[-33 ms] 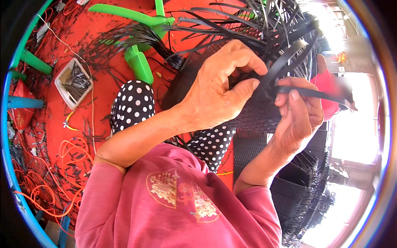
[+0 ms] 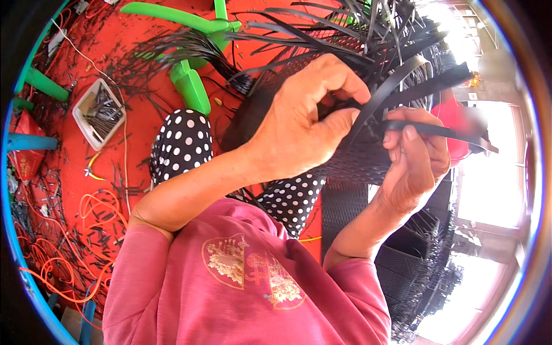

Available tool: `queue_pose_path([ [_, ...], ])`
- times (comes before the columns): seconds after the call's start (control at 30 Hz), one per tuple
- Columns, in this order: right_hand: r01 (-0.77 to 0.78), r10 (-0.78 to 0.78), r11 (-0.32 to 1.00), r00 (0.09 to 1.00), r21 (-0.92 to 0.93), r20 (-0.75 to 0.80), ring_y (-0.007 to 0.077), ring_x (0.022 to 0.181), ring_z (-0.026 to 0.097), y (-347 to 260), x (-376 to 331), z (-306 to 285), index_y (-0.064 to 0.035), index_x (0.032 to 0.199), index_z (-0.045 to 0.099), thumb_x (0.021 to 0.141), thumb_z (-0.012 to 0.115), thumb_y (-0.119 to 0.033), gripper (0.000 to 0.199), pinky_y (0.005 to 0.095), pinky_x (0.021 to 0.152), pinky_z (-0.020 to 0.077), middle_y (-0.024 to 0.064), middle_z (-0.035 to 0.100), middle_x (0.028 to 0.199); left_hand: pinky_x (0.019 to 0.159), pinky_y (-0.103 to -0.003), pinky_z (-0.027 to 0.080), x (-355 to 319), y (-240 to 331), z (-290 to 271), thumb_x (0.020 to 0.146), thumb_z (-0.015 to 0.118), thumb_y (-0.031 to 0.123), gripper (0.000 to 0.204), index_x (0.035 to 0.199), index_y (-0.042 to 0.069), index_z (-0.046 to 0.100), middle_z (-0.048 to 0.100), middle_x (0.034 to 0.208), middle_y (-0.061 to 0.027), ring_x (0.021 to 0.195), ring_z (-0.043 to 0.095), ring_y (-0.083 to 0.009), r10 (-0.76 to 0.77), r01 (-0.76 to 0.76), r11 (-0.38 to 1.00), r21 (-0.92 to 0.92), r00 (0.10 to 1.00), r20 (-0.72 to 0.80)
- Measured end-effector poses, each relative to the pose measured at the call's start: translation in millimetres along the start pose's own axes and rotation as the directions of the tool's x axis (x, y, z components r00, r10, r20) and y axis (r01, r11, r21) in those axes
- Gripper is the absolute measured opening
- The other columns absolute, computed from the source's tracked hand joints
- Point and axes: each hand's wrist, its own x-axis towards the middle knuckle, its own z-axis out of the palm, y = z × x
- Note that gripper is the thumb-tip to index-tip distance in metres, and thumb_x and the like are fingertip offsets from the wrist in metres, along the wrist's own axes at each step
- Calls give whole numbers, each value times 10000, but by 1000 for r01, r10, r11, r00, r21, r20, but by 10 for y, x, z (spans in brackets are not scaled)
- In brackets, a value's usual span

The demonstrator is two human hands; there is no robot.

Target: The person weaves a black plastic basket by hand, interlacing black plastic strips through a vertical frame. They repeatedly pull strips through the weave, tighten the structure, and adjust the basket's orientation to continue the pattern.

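Note:
A dark woven piece of black plastic strips [image 2: 359, 164] lies across my lap, with many loose strip ends fanning out from its far side. My left hand [image 2: 305, 123] is closed at its edge, thumb and forefinger pinching a flat black strip [image 2: 379, 98] that curves up to the right. To the right, my right hand [image 2: 420, 152] grips another flat black strip [image 2: 443, 131] between thumb and fingers, its free end sticking out rightward. The spot where the strips meet the weave is partly hidden by my fingers.
Beyond my left forearm, a white tray [image 2: 80, 118] holds cut black strip pieces. Strip scraps and an orange cord [image 2: 86, 299] lie on the red floor. Green plastic legs [image 2: 192, 86] stand ahead, a blurred red shape [image 2: 454, 138] at right, and dark woven pieces [image 2: 402, 264] beside my right arm.
A loose strip above my right hand has swung outward to the right. Both hands keep their grips almost unmoved, while the background shifts slightly left.

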Motion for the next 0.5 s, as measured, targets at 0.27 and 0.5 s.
queue_pose_path([
  [0.27,-19,12,994,998,111,65,166,573,551,81,54,-91,95,992,620,789,579,-16,235,220,491,363,255,669,878,828,-253,427,4,-174,-252,960,593,64,141,1058,-27,637,562,1041,-72,924,526,-134,-85,129,961,-245,979,185],
  [0.5,71,-71,995,997,-70,3,105,552,524,85,3,-10,94,968,650,771,686,-75,262,208,491,367,132,651,775,858,-293,385,-9,-169,-185,861,689,57,225,1071,-19,660,535,1013,-67,966,488,-168,56,-25,986,-167,981,187],
])
